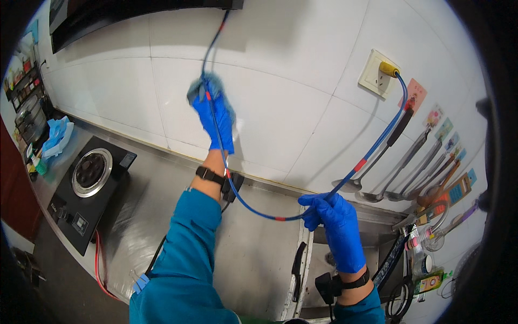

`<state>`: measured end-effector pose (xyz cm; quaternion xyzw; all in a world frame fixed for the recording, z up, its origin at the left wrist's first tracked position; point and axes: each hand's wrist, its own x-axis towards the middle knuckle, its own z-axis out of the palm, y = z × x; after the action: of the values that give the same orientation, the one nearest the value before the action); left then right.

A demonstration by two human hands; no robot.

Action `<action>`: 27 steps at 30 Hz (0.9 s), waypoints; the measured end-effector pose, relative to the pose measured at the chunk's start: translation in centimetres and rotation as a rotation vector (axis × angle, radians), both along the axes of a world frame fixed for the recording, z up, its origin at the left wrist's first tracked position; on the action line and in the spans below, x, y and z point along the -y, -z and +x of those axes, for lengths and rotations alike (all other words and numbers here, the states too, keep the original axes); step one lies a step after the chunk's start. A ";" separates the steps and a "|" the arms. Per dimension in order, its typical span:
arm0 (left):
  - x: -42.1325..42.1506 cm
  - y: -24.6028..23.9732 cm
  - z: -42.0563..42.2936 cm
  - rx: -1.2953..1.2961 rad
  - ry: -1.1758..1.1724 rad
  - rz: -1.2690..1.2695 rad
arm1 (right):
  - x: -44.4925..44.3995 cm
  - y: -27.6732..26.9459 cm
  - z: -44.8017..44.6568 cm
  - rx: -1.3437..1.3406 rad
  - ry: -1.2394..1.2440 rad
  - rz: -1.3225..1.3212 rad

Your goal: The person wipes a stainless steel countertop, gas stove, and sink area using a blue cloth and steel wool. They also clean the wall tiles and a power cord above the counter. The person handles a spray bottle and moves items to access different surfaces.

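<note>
My left hand (213,121), in a blue rubber glove, presses a grey-blue cloth (195,92) on the white tiled wall (271,117). The cloth looks blurred, and the hand covers part of it. A blue cable (255,212) with red bands hangs from a black appliance (141,12) above and passes in front of my left hand and wrist. My gloved right hand (336,227) grips this cable, its lower loop and the doubled length up to a yellow plug (387,69) meeting there. That plug sits in a wall socket (369,75).
Ladles and spatulas (408,166) hang along the wall at right, above a sink (319,283) with a black-handled tool (298,271) on its edge. A black electric hotplate (95,190) stands left on the steel counter (251,251). Bottles (433,281) crowd the far right.
</note>
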<state>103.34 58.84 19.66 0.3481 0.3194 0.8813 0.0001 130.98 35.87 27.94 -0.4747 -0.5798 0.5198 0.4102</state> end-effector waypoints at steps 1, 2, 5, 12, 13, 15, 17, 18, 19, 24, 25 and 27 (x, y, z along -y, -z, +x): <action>-0.4 -1.2 0.8 0.015 0.031 -0.077 | -0.1 0.1 0.1 0.009 0.014 -0.009; -0.8 -1.9 2.2 0.056 0.097 -0.213 | -0.1 0.3 0.2 0.020 0.025 -0.021; 0.6 0.8 5.7 -0.380 0.200 -0.290 | 0.0 0.6 0.1 -0.016 0.038 0.039; 4.1 9.2 6.2 -0.883 0.135 -0.397 | 1.1 -0.5 -0.7 -0.043 -0.044 0.097; 3.9 8.0 5.1 -0.820 0.012 -0.313 | 1.4 -0.8 -0.7 -0.040 -0.045 0.098; 3.4 3.8 2.8 -0.565 0.030 -0.248 | 1.7 -1.5 -0.6 -0.032 -0.030 0.084; 2.1 -1.4 1.0 -0.384 0.058 -0.214 | 2.0 -2.1 -0.4 -0.025 -0.027 0.097; 1.4 -3.5 0.7 -0.396 -0.048 -0.156 | 2.0 -2.3 -0.5 -0.019 0.000 0.101; 0.8 -4.6 1.2 -0.446 -0.184 -0.095 | 2.0 -2.4 -0.5 -0.038 -0.012 0.099; 2.1 1.1 3.9 -0.869 -0.307 -0.368 | -0.6 -1.2 -1.6 -0.011 -0.036 0.100; 3.6 4.0 4.3 -1.006 -0.172 -0.637 | -1.7 -0.3 -2.1 -0.038 -0.025 0.094; 5.5 8.5 4.5 -0.997 0.157 -0.309 | -4.6 1.8 -3.2 -0.050 0.024 0.107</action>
<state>107.82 53.37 11.18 0.7438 0.3800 0.5488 -0.0346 127.76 40.48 26.19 -0.4458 -0.5906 0.4949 0.4556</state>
